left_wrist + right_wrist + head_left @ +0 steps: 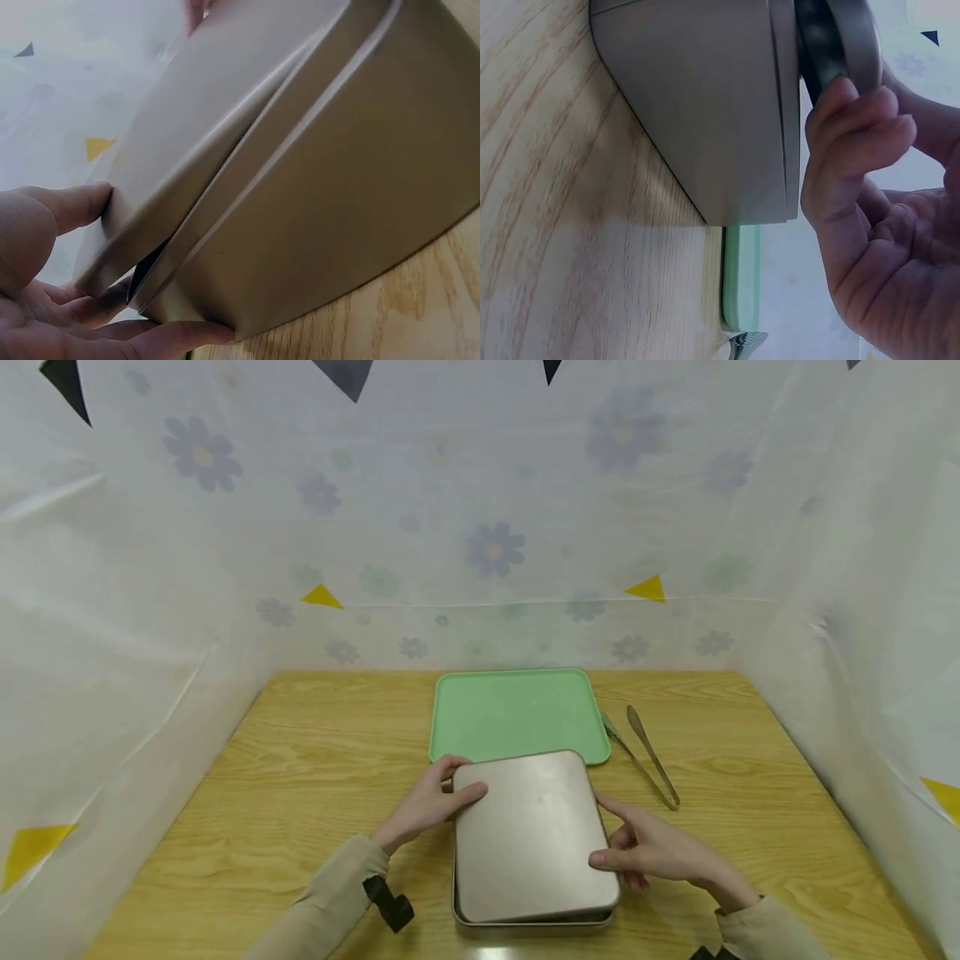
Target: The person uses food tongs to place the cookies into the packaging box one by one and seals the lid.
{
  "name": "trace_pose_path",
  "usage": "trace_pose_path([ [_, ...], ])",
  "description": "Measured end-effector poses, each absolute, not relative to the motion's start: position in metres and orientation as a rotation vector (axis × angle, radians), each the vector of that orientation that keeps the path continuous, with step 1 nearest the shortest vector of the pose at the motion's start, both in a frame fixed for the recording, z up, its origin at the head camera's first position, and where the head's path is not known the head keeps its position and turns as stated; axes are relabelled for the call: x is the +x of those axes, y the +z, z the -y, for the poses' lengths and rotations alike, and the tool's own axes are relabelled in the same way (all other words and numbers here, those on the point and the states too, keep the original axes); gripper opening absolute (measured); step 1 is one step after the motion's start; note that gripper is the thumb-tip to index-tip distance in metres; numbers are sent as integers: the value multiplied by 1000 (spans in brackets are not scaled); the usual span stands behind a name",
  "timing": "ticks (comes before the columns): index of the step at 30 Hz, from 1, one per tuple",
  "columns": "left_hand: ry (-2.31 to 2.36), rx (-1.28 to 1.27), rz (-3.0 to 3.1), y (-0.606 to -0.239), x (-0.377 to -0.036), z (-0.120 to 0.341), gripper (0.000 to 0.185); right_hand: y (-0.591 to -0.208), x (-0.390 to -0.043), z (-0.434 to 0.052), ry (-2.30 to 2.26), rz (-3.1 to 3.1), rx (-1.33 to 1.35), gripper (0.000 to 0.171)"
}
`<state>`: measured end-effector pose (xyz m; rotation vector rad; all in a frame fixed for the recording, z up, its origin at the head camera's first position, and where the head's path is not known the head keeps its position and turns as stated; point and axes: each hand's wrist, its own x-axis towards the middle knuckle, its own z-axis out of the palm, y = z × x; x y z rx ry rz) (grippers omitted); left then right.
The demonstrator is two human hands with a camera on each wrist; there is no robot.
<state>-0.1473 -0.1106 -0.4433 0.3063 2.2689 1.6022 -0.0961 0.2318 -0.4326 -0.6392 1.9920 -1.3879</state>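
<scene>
A silver metal lid point(528, 835) sits askew over a rectangular metal tin point(525, 931) on the table. At the lid's far left corner, my left hand point(427, 802) pinches it, thumb on top and fingers beneath; one fingertip touches the tin's side point(300, 195) in the left wrist view. My right hand point(656, 847) grips the lid's right edge, with its thumb on top and curled fingers point(847, 142) under the rim. A dark gap shows between lid and tin on both sides. The tin's contents are hidden.
Behind the tin lies a light green tray point(517, 714), partly overlapped by the lid in the head view. Metal tongs point(652, 760) rest spread on the wooden table point(322, 735) to the tray's right. Flower-printed white sheeting point(495, 485) walls the table at the back and sides.
</scene>
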Motion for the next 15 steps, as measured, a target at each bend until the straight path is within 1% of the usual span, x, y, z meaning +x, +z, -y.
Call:
trace_pose_path([
  [7,1627,300,-2259,-442,-147,110,46,-432,-95,-230,-1422,-1991,-619,93],
  [12,1563,387,-2391,-444,-146,108,40,-437,-96,-229,-1438,-1969,-630,89],
  [15,1518,414,-2445,-447,-146,106,41,-438,-95,-229,-1431,-1987,-618,88],
])
